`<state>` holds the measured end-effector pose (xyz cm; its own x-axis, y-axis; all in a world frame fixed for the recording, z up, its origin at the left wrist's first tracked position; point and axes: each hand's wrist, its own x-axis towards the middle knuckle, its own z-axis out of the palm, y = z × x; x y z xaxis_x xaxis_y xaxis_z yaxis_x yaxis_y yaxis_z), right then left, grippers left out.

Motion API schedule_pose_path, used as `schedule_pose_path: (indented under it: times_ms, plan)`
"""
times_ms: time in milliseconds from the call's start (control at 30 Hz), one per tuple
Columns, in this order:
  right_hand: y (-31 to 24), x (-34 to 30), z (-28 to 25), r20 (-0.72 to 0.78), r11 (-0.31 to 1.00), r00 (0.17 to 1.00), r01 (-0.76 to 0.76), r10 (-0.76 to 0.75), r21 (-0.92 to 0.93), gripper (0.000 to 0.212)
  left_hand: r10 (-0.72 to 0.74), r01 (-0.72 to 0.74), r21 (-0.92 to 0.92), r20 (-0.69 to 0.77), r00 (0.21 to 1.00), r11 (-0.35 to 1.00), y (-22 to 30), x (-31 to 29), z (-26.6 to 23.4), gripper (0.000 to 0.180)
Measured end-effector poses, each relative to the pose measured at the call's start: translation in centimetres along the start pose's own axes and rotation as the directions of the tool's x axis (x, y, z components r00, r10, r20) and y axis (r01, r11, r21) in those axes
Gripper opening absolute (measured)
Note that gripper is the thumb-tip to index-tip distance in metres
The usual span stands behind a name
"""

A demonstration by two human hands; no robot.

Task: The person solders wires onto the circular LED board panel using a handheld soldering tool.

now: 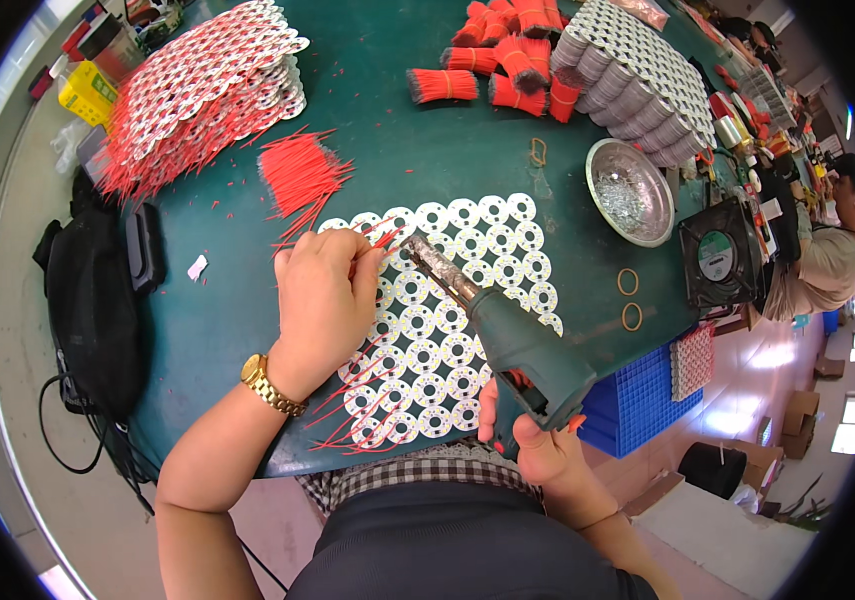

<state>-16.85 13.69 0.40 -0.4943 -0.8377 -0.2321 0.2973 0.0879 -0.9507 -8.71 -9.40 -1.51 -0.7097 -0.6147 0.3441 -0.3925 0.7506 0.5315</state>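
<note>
A sheet of round white circuit boards (432,391) lies flat on the green table in front of me. My left hand (331,300) is closed in a pinch over the sheet's upper left part, with short red wires (380,243) at its fingertips. In my right hand (538,447) is a dark green soldering gun (528,345), gripped by its handle. Its metal tip reaches the boards just right of my left fingers. Several red wires (356,408) stick out from the boards along the sheet's left edge. Beyond my left hand lies a loose pile of red wires (303,175).
Stacked board sheets with red wires (203,90) stand far left; bare board sheets (638,75) are stacked far right. Bundles of red wire (518,62) lie between them. A metal bowl (631,192), rubber bands (630,300) and a fan (718,255) sit right. Another person (828,245) sits beyond.
</note>
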Motion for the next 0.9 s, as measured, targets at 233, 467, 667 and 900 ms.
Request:
schedule_pose_path:
  times_ms: [233, 467, 667, 900]
  plan:
    - [0.4, -0.2, 0.2, -0.018, 0.992, 0.999, 0.035, -0.037, -0.124, 0.07, 0.006, -0.006, 0.014, -0.002, 1.0, 1.0, -0.1, -0.1, 0.0, 0.009]
    - [-0.1, -0.2, 0.3, -0.018, 0.992, 1.0, 0.004, -0.006, -0.123, 0.069, 0.025, -0.025, 0.006, -0.025, 0.999, 1.0, -0.1, -0.1, 0.1, 0.011]
    - [0.7, -0.1, 0.1, -0.03, 0.996, 0.996, 0.084, -0.083, 0.033, 0.083, 0.018, -0.018, 0.017, -0.014, 1.0, 1.0, -0.1, -0.1, 0.1, 0.011]
    - [0.1, -0.1, -0.6, -0.067, 0.986, 0.992, 0.119, -0.112, 0.118, 0.078, 0.053, -0.049, 0.111, -0.034, 0.998, 0.993, -0.7, 0.7, -1.9, 0.01]
